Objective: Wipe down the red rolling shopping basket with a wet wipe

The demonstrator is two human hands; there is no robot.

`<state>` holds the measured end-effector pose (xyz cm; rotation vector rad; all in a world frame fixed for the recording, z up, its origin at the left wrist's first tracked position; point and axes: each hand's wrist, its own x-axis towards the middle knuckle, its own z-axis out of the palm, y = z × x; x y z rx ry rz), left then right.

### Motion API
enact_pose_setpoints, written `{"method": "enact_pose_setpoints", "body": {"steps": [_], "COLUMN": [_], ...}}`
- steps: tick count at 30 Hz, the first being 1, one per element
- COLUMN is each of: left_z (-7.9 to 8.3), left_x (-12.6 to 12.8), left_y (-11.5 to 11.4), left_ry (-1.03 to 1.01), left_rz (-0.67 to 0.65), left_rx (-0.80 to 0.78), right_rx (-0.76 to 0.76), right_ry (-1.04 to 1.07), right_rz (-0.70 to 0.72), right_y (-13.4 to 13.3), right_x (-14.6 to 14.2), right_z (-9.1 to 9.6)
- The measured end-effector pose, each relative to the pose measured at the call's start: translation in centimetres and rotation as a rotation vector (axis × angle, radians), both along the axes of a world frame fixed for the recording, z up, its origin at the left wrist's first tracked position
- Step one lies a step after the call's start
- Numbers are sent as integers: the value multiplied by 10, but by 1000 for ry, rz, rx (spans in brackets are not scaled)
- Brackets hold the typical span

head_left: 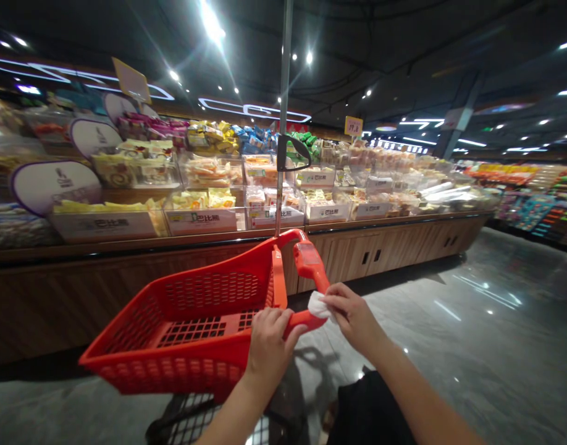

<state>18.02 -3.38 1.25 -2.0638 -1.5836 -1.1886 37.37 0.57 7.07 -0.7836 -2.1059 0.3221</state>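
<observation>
Left hand clenched on red handle bar; right hand pinching white tissue

Supermarket aisle with a polished grey floor, viewed from above the hands. A long wood-fronted display counter runs ahead and to the left, its clear plastic bins filled with wrapped cakes and snacks. A yellow price card stands above them. In the foreground is a shopping cart whose red plastic mesh basket shows no goods on its grid floor. The black wire tray below is mostly cut off, so its contents cannot be told. A metal pole rises from the basket's far side, carrying a black clip. The handle bar meets an upright red grip with a grey panel. Left fingers wrap the bar, while the right hand's thumb and fingers press the crumpled tissue against it, just beside the left hand. Which stretch of the bar the tissue has touched cannot be told.
</observation>
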Motion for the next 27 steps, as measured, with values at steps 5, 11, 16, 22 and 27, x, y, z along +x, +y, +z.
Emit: {"method": "enact_pose_setpoints", "body": {"steps": [5, 11, 16, 22, 27], "left_z": [-1, -2, -2, -4, -5], "left_x": [-5, -7, -10, -16, -22], "left_y": [-9, -22, -30, -35, -42], "left_ry": [-17, -35, -39, -30, -13], "left_rz": [-10, -32, -58, -90, -106], "left_rx": [3, 26, 57, 60, 64], "right_rx": [28, 9, 87, 330, 239], "right_ry": [-71, -254, -331, -447, -453], "right_rz": [79, 240, 253, 192, 408], "right_y": [10, -20, 19, 52, 11], "right_x": [17, 23, 17, 18, 15], "right_z": [6, 20, 27, 30, 31]}}
